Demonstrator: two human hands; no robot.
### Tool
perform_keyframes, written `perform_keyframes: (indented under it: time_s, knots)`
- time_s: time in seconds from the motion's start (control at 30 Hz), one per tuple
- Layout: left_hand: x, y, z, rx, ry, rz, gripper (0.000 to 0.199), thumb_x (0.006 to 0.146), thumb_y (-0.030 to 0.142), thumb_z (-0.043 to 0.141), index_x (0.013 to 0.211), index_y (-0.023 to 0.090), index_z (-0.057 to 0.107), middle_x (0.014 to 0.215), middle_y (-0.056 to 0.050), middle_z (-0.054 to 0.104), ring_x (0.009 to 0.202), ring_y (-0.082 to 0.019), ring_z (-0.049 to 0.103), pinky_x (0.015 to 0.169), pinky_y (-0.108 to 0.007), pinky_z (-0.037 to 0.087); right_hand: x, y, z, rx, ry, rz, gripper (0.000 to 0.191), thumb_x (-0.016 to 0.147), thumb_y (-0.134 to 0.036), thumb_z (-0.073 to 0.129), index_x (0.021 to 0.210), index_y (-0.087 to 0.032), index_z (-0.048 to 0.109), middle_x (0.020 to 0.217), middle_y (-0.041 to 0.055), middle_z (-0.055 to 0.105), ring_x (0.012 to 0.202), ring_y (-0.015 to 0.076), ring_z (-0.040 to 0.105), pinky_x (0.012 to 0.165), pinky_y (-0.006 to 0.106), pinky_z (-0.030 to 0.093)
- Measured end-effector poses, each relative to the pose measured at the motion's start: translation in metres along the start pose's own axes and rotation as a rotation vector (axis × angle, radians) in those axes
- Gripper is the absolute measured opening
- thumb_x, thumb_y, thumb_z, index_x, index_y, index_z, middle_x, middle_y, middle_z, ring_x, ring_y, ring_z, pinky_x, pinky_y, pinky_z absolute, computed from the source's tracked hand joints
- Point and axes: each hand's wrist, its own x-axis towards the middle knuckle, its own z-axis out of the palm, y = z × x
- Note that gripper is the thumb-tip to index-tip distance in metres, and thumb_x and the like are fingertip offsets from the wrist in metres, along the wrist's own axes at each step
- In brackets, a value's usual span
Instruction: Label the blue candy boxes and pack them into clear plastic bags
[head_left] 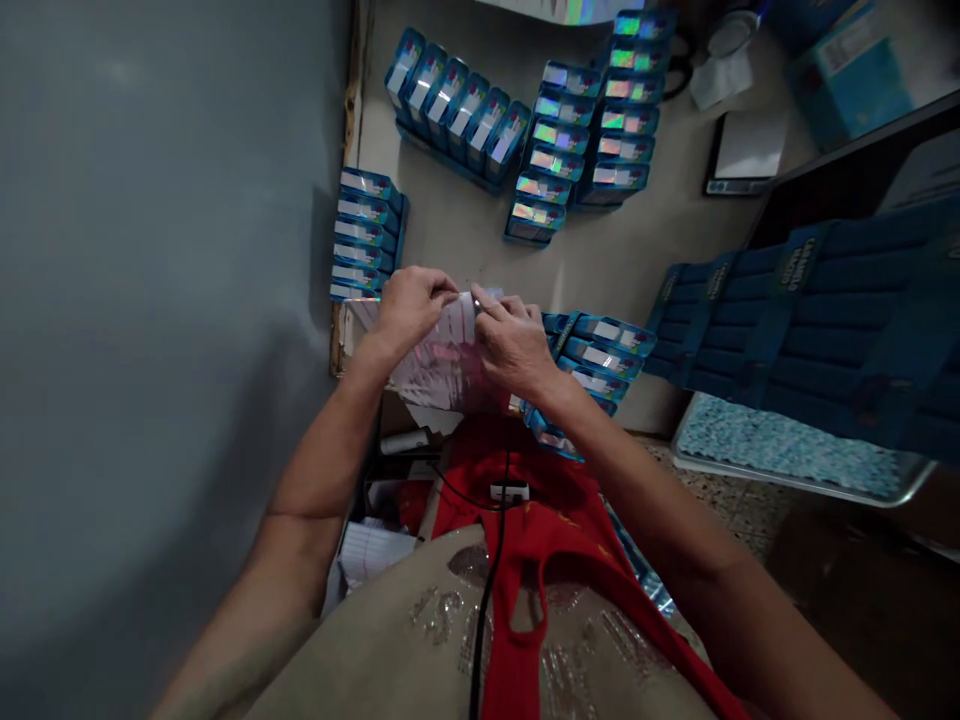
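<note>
My left hand [412, 305] pinches the top edge of a glossy, pinkish-white sheet [439, 365] that looks like a sheet of labels. Close beside it, my right hand [514, 340] has its fingers bent at the same edge, thumb and forefinger closed on the sheet near a small white strip [466, 303]. The sheet hangs down over the table's front edge. Just right of my right hand stands a group of blue boxes [600, 355] with pale, shiny tops. A row of similar blue boxes [364, 235] stands left of my left hand.
More rows of blue boxes [457, 105] stand farther back on the pale table [450, 225], some with rainbow-shiny strips. Stacked blue cartons [795, 300] rise at the right, above a tray of bluish pieces [787, 445]. A grey wall [165, 250] bounds the left.
</note>
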Motion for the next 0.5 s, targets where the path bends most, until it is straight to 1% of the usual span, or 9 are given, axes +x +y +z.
perform_keyframes:
  time_s: [0.07, 0.1, 0.17, 0.23, 0.3, 0.37, 0.43, 0.5]
  knots:
    - [-0.003, 0.000, 0.005, 0.020, 0.038, -0.035, 0.017, 0.088, 0.027, 0.068, 0.091, 0.027, 0.084, 0.095, -0.008, 0.081, 0.096, -0.030, 0.071, 0.089, -0.042, 0.053, -0.007, -0.006, -0.001, -0.027, -0.040, -0.026, 0.014, 0.095, -0.019, 0.056, 0.102, -0.019, 0.068, 0.158, 0.0126, 0.053, 0.124, 0.0331, 0.050, 0.094, 0.045, 0.037]
    - [-0.004, 0.000, 0.009, 0.030, 0.050, -0.045, 0.017, 0.088, 0.025, 0.067, 0.090, 0.028, 0.084, 0.094, -0.008, 0.081, 0.097, -0.031, 0.071, 0.089, -0.042, 0.053, -0.012, -0.009, -0.003, -0.035, -0.057, -0.024, 0.014, 0.096, -0.020, 0.056, 0.103, -0.018, 0.068, 0.149, 0.0140, 0.060, 0.119, 0.0322, 0.052, 0.092, 0.044, 0.036]
    - [-0.006, 0.002, 0.017, 0.055, 0.047, -0.042, 0.020, 0.088, 0.023, 0.064, 0.090, 0.028, 0.084, 0.095, -0.008, 0.080, 0.098, -0.032, 0.070, 0.090, -0.043, 0.052, -0.024, -0.013, -0.007, -0.036, -0.073, 0.014, 0.012, 0.097, -0.022, 0.056, 0.102, -0.019, 0.067, 0.124, 0.0139, 0.071, 0.106, 0.0294, 0.055, 0.085, 0.040, 0.034]
    - [-0.007, 0.005, 0.024, 0.098, 0.028, -0.037, 0.023, 0.088, 0.020, 0.062, 0.092, 0.027, 0.084, 0.098, -0.009, 0.080, 0.099, -0.032, 0.070, 0.090, -0.044, 0.051, -0.034, -0.014, -0.011, -0.044, -0.035, 0.064, 0.013, 0.099, -0.024, 0.056, 0.099, -0.019, 0.067, 0.104, 0.0113, 0.072, 0.095, 0.0273, 0.055, 0.079, 0.038, 0.031]
    - [-0.007, 0.009, 0.028, 0.142, 0.017, -0.060, 0.025, 0.088, 0.019, 0.061, 0.094, 0.026, 0.084, 0.100, -0.010, 0.079, 0.099, -0.032, 0.070, 0.088, -0.044, 0.051, -0.043, -0.012, -0.011, -0.077, 0.035, 0.077, 0.015, 0.100, -0.026, 0.055, 0.095, -0.020, 0.068, 0.098, 0.0103, 0.070, 0.092, 0.0263, 0.053, 0.077, 0.038, 0.029]
    - [-0.002, 0.011, 0.030, 0.147, 0.025, -0.091, 0.025, 0.088, 0.018, 0.061, 0.093, 0.026, 0.084, 0.098, -0.010, 0.079, 0.098, -0.033, 0.070, 0.087, -0.045, 0.051, -0.048, -0.010, -0.007, -0.115, 0.099, 0.039, 0.019, 0.102, -0.027, 0.055, 0.090, -0.021, 0.069, 0.094, 0.0094, 0.069, 0.090, 0.0254, 0.052, 0.076, 0.038, 0.028]
    - [0.005, 0.012, 0.029, 0.112, 0.035, -0.093, 0.022, 0.086, 0.018, 0.064, 0.090, 0.026, 0.083, 0.095, -0.009, 0.079, 0.099, -0.032, 0.069, 0.089, -0.045, 0.050, -0.053, -0.008, -0.001, -0.124, 0.149, -0.016, 0.025, 0.104, -0.029, 0.054, 0.086, -0.022, 0.069, 0.088, 0.0079, 0.069, 0.087, 0.0241, 0.051, 0.077, 0.038, 0.028]
    - [0.015, 0.015, 0.027, 0.081, 0.026, -0.078, 0.018, 0.085, 0.018, 0.066, 0.088, 0.025, 0.082, 0.093, -0.009, 0.078, 0.101, -0.031, 0.068, 0.093, -0.045, 0.048, -0.056, -0.008, 0.005, -0.097, 0.206, -0.026, 0.030, 0.107, -0.029, 0.050, 0.084, -0.022, 0.068, 0.083, 0.0068, 0.068, 0.084, 0.0229, 0.051, 0.077, 0.038, 0.028]
